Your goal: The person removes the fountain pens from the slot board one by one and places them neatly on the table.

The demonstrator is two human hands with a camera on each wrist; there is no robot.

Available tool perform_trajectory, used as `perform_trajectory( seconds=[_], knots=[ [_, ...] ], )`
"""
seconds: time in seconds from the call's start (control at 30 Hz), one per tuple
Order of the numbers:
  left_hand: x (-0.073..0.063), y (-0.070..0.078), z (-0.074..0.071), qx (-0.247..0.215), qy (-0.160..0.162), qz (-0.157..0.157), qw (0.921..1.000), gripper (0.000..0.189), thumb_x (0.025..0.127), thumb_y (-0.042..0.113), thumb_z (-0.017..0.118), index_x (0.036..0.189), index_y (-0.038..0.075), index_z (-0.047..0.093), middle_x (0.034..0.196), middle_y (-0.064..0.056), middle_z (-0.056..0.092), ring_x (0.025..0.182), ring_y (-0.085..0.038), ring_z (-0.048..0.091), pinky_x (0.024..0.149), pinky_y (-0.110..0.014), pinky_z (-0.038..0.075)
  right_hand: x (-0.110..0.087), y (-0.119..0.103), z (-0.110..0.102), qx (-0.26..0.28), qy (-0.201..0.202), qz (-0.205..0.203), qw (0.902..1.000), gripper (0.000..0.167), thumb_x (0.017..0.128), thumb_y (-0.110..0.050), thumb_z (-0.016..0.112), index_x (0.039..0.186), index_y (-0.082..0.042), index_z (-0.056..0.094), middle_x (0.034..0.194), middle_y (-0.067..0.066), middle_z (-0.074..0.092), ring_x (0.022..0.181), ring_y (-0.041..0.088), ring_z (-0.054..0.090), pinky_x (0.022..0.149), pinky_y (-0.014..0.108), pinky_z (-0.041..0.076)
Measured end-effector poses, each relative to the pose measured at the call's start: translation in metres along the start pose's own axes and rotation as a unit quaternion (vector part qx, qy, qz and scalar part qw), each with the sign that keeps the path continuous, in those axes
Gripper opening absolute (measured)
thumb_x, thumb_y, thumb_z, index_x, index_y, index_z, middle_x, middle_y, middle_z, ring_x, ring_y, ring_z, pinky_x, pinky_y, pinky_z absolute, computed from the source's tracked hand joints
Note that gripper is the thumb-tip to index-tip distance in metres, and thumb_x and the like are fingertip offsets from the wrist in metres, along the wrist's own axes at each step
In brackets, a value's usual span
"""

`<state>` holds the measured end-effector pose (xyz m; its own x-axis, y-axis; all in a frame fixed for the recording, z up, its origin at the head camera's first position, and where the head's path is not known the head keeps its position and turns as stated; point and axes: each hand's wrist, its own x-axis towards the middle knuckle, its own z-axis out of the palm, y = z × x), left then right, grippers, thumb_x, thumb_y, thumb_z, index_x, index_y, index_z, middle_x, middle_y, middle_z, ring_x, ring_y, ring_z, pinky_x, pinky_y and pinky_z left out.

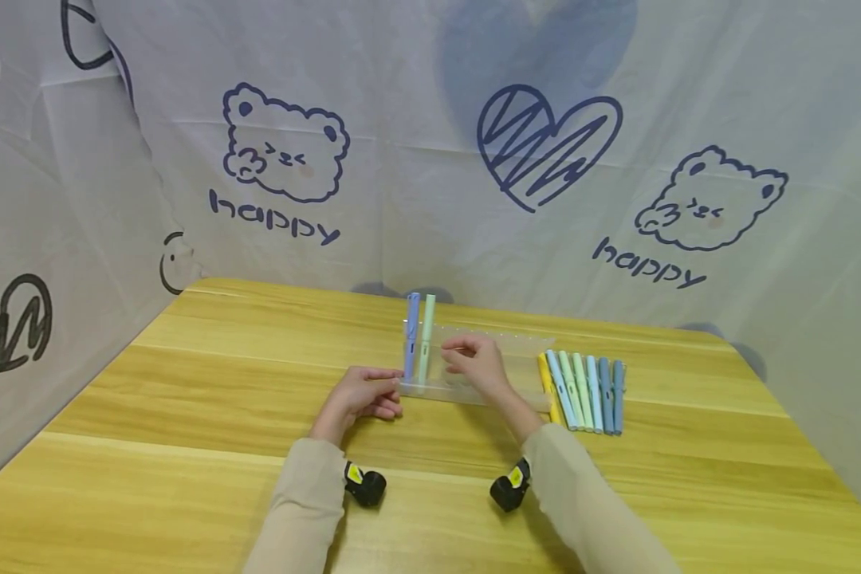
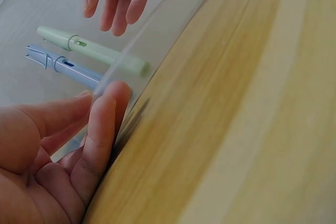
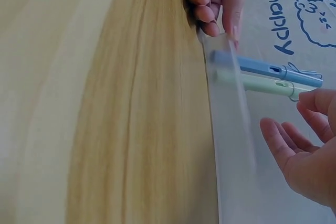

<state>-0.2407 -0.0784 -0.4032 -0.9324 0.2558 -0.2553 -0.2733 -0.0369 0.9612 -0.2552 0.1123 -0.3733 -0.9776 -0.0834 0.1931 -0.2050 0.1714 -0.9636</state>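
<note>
A clear plastic pen holder lies across the middle of the table. At its left end my left hand pinches the corner between thumb and fingers, as both wrist views show. A blue-violet capped pen and a pale green capped pen rest side by side in the holder's left part, caps toward the back. Just right of the green pen, my right hand hovers over the holder with fingers loosely bent and nothing in them. In the left wrist view, a gap separates the right fingers from the green pen.
A row of several pens, light blue, green and dark blue, lies to the right of the holder. A yellow pen borders the holder's right end. Behind the wooden table hangs a printed white cloth.
</note>
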Motion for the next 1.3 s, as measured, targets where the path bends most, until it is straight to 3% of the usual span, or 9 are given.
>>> perform_trajectory(
  seconds=[0.3, 0.63, 1.03, 1.3],
  knots=[
    [0.001, 0.000, 0.001, 0.003, 0.008, -0.004, 1.0000, 0.033, 0.091, 0.001, 0.049, 0.121, -0.011, 0.048, 0.064, -0.009, 0.057, 0.051, -0.015, 0.060, 0.049, -0.025, 0.053, 0.004, 0.007, 0.007, 0.003, -0.007, 0.000, 1.0000, 0.013, 0.079, 0.010, 0.058, 0.090, 0.017, 0.059, 0.083, 0.015, 0.061, 0.081, 0.036, 0.059, 0.067, 0.040, 0.054],
    [0.002, 0.000, 0.001, 0.004, 0.009, -0.005, 0.9999, 0.033, 0.090, 0.001, 0.049, 0.121, -0.012, 0.048, 0.064, -0.008, 0.057, 0.051, -0.015, 0.060, 0.050, -0.025, 0.053, 0.006, 0.007, 0.016, 0.007, -0.015, -0.016, 0.9997, 0.014, 0.079, 0.011, 0.058, 0.092, 0.017, 0.058, 0.088, 0.024, 0.061, 0.075, 0.022, 0.061, 0.065, 0.034, 0.055],
    [0.002, -0.001, 0.000, -0.001, 0.003, -0.003, 1.0000, 0.033, 0.091, 0.001, 0.047, 0.122, -0.012, 0.047, 0.063, -0.007, 0.057, 0.051, -0.014, 0.060, 0.049, -0.024, 0.053, 0.006, 0.000, 0.022, 0.046, -0.014, -0.031, 0.9984, 0.033, 0.079, 0.015, 0.054, 0.111, 0.014, 0.047, 0.104, 0.030, 0.054, 0.089, 0.037, 0.058, 0.071, 0.034, 0.054],
    [0.002, -0.001, -0.001, 0.000, 0.002, -0.003, 1.0000, 0.033, 0.091, 0.001, 0.048, 0.122, -0.011, 0.047, 0.065, -0.008, 0.057, 0.051, -0.014, 0.060, 0.050, -0.025, 0.053, 0.010, 0.002, 0.026, 0.048, 0.001, -0.021, 0.9986, 0.048, 0.074, 0.017, 0.055, 0.121, 0.011, 0.041, 0.099, 0.031, 0.056, 0.078, 0.024, 0.060, 0.066, 0.028, 0.054]
  ],
)
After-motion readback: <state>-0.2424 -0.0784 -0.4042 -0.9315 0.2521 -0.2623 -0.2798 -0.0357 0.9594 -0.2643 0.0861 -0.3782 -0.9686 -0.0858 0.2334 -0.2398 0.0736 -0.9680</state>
